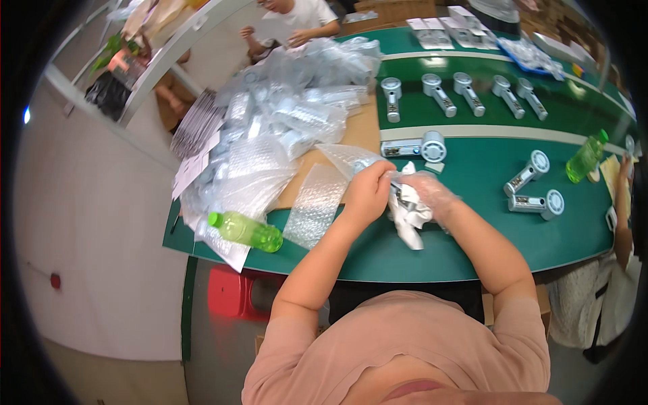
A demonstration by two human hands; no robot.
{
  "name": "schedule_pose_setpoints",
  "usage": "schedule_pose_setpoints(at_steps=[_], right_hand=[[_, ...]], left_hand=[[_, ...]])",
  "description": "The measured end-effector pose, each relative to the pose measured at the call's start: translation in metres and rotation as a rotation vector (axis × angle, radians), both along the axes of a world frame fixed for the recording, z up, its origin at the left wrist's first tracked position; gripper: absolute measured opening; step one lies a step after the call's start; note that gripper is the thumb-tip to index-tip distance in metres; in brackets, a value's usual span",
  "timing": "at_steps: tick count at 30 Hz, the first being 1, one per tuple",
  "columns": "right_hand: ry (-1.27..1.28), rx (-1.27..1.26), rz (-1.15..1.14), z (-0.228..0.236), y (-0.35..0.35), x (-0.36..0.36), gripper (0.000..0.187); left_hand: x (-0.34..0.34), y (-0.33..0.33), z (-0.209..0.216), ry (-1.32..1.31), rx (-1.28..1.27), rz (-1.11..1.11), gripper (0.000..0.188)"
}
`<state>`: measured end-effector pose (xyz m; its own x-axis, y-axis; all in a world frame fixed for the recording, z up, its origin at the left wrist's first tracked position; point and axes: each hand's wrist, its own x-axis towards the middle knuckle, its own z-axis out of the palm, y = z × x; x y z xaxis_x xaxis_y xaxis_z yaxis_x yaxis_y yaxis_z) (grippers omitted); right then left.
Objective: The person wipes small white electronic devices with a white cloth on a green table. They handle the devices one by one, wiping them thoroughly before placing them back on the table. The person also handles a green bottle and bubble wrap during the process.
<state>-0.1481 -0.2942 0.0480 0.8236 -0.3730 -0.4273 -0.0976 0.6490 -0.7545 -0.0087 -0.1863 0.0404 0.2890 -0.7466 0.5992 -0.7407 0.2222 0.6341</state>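
My left hand is closed, its fingers meeting those of my right hand over the green table. What it grips is mostly hidden; a small bluish-grey part shows between the hands. A thin clear plastic covering wraps my right hand, which is closed on a crumpled white cloth or tissue that hangs down. Just beyond my left hand lies a clear bubble-wrap bag. A silver handheld device with a round head rests right past my hands, with a small pale block beside it.
A large heap of bubble-wrapped items covers the left side. One green bottle lies near the front edge, another at the right. Two silver devices lie at right; several more line the far strip. People work around the table.
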Motion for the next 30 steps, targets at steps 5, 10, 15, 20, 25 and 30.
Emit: schedule_pose_setpoints(at_steps=[5, 10, 15, 20, 25, 30], right_hand=[[-0.01, -0.456, -0.004, 0.015, -0.007, -0.013, 0.02], [-0.068, -0.561, -0.192, 0.047, 0.005, -0.025, 0.014], [-0.077, -0.519, -0.208, 0.084, 0.018, -0.031, 0.018], [-0.18, -0.204, -0.249, 0.048, -0.029, -0.024, 0.027], [-0.361, -0.019, -0.481, 0.011, -0.076, -0.059, 0.037], [-0.466, 0.162, -0.47, 0.005, -0.073, -0.043, 0.041]], left_hand=[[0.012, 0.013, 0.037, 0.578, 0.169, -0.108, 0.015], [0.017, 0.025, 0.094, 0.192, 0.214, 0.04, 0.011], [0.018, 0.028, 0.127, 0.398, 0.29, 0.027, 0.01], [0.096, 0.006, 0.113, 0.454, 0.025, 0.402, 0.011], [0.159, 0.018, 0.121, 0.183, -0.584, 0.662, 0.012], [0.303, 0.057, 0.044, -0.226, 0.032, 1.047, 0.029]])
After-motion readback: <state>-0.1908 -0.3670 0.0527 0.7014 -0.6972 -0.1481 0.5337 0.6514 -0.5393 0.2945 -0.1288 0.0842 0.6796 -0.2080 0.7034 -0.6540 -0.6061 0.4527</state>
